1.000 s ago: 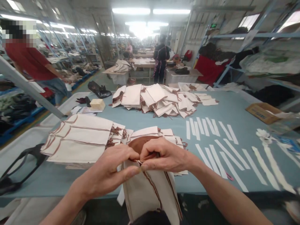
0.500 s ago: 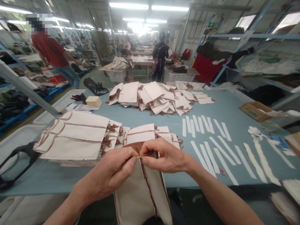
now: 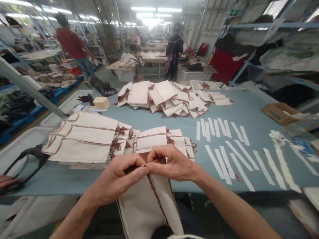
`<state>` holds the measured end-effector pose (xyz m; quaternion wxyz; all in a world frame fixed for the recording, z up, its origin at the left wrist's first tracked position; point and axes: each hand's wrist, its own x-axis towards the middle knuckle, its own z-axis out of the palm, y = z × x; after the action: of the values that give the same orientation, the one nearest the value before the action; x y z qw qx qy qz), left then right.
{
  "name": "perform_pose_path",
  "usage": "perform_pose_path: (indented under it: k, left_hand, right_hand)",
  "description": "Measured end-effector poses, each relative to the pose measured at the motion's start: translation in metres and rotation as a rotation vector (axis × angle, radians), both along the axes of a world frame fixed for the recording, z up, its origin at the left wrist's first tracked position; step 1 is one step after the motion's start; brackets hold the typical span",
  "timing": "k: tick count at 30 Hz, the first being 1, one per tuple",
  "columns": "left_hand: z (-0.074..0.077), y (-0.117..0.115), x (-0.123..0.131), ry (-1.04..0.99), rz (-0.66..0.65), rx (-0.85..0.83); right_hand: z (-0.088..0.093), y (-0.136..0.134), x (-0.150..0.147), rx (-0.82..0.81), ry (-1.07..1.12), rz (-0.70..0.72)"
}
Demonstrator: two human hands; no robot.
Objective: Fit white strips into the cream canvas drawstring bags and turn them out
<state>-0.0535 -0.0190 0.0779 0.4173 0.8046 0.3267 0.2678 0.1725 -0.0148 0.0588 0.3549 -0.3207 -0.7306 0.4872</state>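
Observation:
A cream fabric bag [image 3: 139, 207] with dark brown trim hangs over my lap, its top edge held up in front of the table. My left hand [image 3: 122, 177] pinches that edge between thumb and fingertips. Close against it, my right hand [image 3: 171, 162] pinches the same edge at the brown-trimmed seam. The fingertips almost meet and hide the exact spot they grip. Just beyond my hands lie a small stack of similar cream pieces [image 3: 152, 135] and, to the left, a larger stack [image 3: 87, 135], both with brown cords at their ends.
A loose heap of cream pieces [image 3: 161, 94] lies at the table's back. White strips [image 3: 215, 162] are spread out on the right, near a cardboard box [image 3: 277, 113]. At the left edge, another person's hand [image 3: 7, 182] is beside a black strap [image 3: 27, 159]. A yellowish block [image 3: 101, 103] sits back left.
Another person's hand has come in at the left edge by the black strap. The person in red has moved to the right. My hands keep their pinch, with fingertips slightly shifted.

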Motion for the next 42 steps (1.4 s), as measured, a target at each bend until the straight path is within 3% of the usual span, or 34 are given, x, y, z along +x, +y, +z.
perform_pose_path:
  k: [4, 7, 9, 14, 22, 26, 30, 34, 37, 42]
  left_hand:
    - [0.003, -0.001, -0.003, 0.048, -0.024, 0.006]
    - [0.006, -0.002, -0.001, 0.139, 0.015, 0.079]
    - [0.009, -0.001, 0.002, 0.210, 0.042, 0.136]
    - [0.007, 0.010, 0.004, 0.293, 0.023, 0.129]
    - [-0.014, 0.012, -0.007, 0.109, 0.020, -0.258]
    - [-0.023, 0.007, -0.003, 0.031, 0.055, -0.332]
    - [-0.023, 0.003, 0.001, 0.085, 0.040, -0.161]
    - [-0.018, 0.003, 0.003, 0.159, 0.056, 0.052]
    - [-0.015, 0.002, 0.005, 0.203, 0.073, 0.192]
    - [-0.015, -0.004, 0.011, 0.233, 0.054, 0.494]
  right_hand:
    - [0.000, -0.004, 0.003, 0.240, -0.053, 0.009]
    - [-0.001, -0.007, 0.000, 0.423, -0.145, -0.118]
    - [-0.003, -0.007, -0.003, 0.452, -0.180, -0.173]
    - [-0.010, 0.001, -0.004, 0.291, -0.175, -0.096]
    - [-0.023, 0.004, -0.007, 0.129, -0.126, -0.034]
    - [-0.028, 0.001, -0.005, -0.018, -0.051, 0.022]
    - [-0.035, -0.005, -0.002, -0.061, -0.010, -0.017]
    - [-0.031, -0.012, -0.001, 0.072, -0.206, -0.186]
    - [-0.025, -0.015, 0.001, 0.175, -0.291, -0.229]
    - [-0.022, -0.013, 0.004, 0.138, -0.166, -0.224]
